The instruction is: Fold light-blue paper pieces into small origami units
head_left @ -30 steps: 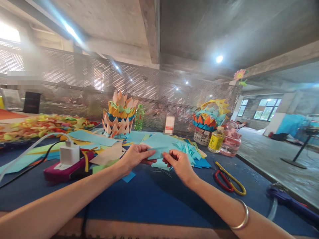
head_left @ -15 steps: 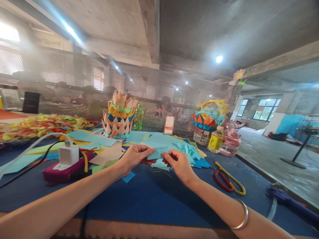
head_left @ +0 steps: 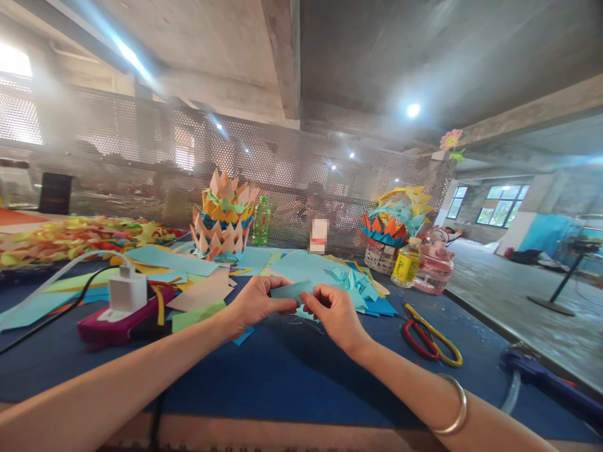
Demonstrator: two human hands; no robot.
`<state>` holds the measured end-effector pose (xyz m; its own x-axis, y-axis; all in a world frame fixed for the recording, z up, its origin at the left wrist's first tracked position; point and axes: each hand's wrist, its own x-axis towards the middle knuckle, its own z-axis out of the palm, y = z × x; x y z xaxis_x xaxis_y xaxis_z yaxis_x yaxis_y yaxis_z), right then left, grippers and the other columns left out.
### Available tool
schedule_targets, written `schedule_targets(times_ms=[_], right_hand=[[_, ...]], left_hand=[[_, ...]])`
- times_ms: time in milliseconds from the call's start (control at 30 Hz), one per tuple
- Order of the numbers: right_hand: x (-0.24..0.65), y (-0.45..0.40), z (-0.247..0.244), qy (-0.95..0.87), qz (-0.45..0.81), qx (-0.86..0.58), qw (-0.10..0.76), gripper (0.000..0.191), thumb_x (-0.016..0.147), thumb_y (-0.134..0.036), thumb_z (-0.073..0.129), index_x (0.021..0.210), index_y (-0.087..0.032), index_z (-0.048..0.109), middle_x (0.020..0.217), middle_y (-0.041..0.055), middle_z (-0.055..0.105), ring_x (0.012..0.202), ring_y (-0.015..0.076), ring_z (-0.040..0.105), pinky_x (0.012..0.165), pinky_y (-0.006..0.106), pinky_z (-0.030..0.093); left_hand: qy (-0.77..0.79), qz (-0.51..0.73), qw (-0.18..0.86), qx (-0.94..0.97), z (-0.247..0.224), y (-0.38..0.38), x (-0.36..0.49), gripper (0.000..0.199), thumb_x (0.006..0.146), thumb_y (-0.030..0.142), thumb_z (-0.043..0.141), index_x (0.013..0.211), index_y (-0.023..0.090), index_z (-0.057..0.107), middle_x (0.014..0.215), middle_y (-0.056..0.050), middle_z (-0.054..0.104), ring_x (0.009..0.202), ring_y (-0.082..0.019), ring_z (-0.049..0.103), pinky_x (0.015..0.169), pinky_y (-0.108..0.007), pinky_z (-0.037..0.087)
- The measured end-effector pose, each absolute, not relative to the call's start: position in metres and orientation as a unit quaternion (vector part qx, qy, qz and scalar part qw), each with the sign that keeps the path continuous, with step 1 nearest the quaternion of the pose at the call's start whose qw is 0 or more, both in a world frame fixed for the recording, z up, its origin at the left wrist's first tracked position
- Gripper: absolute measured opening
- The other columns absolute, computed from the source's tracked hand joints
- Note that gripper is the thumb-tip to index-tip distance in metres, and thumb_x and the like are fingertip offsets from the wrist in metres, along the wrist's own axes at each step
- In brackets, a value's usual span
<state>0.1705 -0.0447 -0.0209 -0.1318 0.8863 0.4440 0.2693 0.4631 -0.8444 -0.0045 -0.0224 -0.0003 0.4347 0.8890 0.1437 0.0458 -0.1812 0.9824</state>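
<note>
A small light-blue piece of paper (head_left: 293, 289) is stretched between my two hands above the blue table. My left hand (head_left: 259, 301) pinches its left end between thumb and fingers. At the right end, the thumb and forefinger of my right hand (head_left: 335, 314) close on the paper. Just behind my hands lie larger light-blue sheets (head_left: 301, 267) and a pile of folded light-blue paper pieces (head_left: 355, 285). My fingers cover parts of the held paper, so its full shape is hidden.
Scissors (head_left: 431, 336) and a glue gun (head_left: 541, 370) lie to the right. A power strip (head_left: 94, 329) with a white charger (head_left: 127, 292) sits left. Folded-paper baskets (head_left: 221, 220), a yellow-labelled bottle (head_left: 406, 267), a pink jug (head_left: 433, 270) and a green bottle (head_left: 261, 223) stand behind.
The paper between my hands has tilted and now shows as a narrower strip. My left thumb has moved lower along it. Both hands still grip it.
</note>
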Motion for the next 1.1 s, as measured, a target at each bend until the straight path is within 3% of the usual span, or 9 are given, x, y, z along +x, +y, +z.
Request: schedule_targets(times_ms=[233, 467, 700, 1100], right_hand=[[0.170, -0.044, -0.020, -0.698, 0.314, -0.427, 0.481, 0.029, 0.072, -0.038, 0.062, 0.058, -0.016, 0.051, 0.051, -0.0048, 0.047, 0.049, 0.0078, 0.041, 0.047, 0.021, 0.031], [0.171, -0.039, -0.019, -0.692, 0.352, -0.422, 0.469, 0.029, 0.073, -0.041, 0.059, 0.061, -0.015, 0.058, 0.059, 0.0014, 0.060, 0.053, 0.0101, 0.049, 0.053, 0.023, 0.040], [0.174, -0.036, -0.021, -0.692, 0.349, -0.445, 0.449, 0.028, 0.074, -0.039, 0.058, 0.060, -0.015, 0.059, 0.059, 0.0031, 0.063, 0.051, 0.0103, 0.051, 0.053, 0.023, 0.041], [0.197, -0.015, -0.019, -0.621, 0.350, -0.463, 0.527, 0.033, 0.068, -0.045, 0.062, 0.057, -0.016, 0.052, 0.057, 0.0022, 0.060, 0.051, 0.0098, 0.050, 0.052, 0.023, 0.041]], left_hand=[[0.361, 0.398, 0.522, 0.663, 0.001, -0.023, -0.005, 0.023, 0.058, 0.020, 0.073, 0.079, 0.013, 0.066, 0.059, 0.002, 0.065, 0.054, -0.009, 0.057, 0.056, -0.019, 0.045], [0.354, 0.385, 0.519, 0.676, -0.001, -0.018, -0.007, 0.022, 0.060, 0.023, 0.073, 0.078, 0.013, 0.065, 0.058, 0.002, 0.065, 0.054, -0.010, 0.059, 0.056, -0.020, 0.046], [0.363, 0.369, 0.504, 0.691, -0.004, -0.012, -0.007, 0.020, 0.059, 0.024, 0.072, 0.074, 0.014, 0.063, 0.058, 0.002, 0.066, 0.054, -0.011, 0.060, 0.056, -0.021, 0.047], [0.428, 0.430, 0.433, 0.666, 0.002, 0.003, -0.021, 0.025, 0.054, 0.027, 0.074, 0.070, 0.012, 0.060, 0.057, 0.000, 0.063, 0.053, -0.011, 0.058, 0.056, -0.023, 0.046]])
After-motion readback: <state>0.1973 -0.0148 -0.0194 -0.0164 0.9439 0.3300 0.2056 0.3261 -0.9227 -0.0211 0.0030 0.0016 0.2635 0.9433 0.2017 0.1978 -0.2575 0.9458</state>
